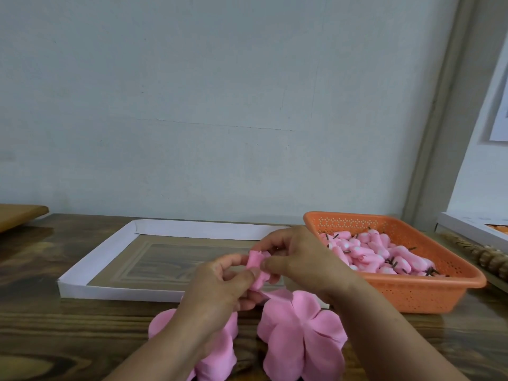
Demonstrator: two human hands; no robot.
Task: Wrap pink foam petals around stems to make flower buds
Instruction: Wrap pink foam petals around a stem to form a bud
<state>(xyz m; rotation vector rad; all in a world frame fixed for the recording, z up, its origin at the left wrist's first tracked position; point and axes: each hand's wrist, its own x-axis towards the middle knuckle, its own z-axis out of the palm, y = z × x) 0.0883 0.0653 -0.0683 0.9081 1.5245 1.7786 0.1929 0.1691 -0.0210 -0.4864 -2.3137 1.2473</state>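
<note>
Wooden table: both hands pinch a rolled pink petal

A table fills the lower part of the frame, with a wall behind it. A shallow tray lies on the table at centre left. A basket sits at the right, just beside the tray, with a heap of finished buds in it. Two hands meet at lower centre, in front of the tray: the left hand and the right hand pinch a rolled petal between them. Below the hands, at the bottom edge, two piles of petal sheets lie on the table: one under the left forearm, another to its right. A board shows at the far left edge
</note>
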